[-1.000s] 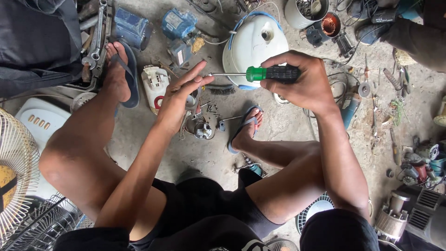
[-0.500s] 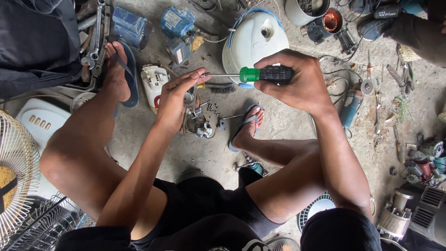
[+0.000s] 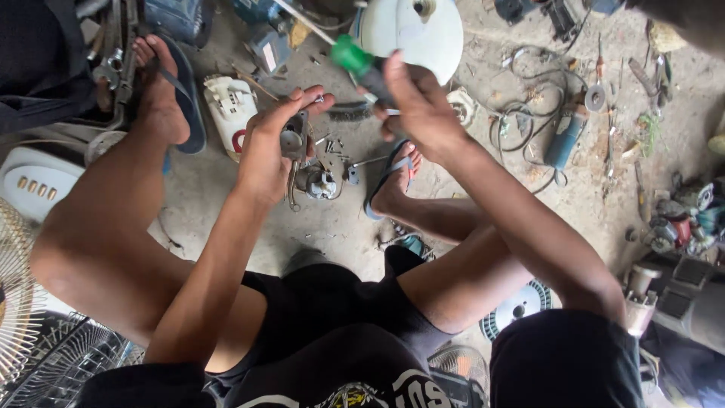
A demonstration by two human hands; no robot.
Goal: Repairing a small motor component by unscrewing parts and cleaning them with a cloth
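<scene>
Gripping a green-and-black screwdriver (image 3: 361,66), the right hand (image 3: 419,106) is wrapping fully round its handle, which is now tilting up-left rather than lying level as before. Left hand (image 3: 270,143) is pinching a small grey metal part (image 3: 293,140) above the motor assembly (image 3: 321,181) on the dusty concrete floor (image 3: 226,196). White rounded plastic fan housing (image 3: 419,34) is sitting behind; a white casing with a red mark (image 3: 229,109) is lying beside the left hand.

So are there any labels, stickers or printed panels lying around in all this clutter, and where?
White rectangular label: on the blue motor block at top centre.
Red curved marking: on the white fan housing left of the left hand.
White printed lettering: on the black shirt, bottom centre.
</scene>
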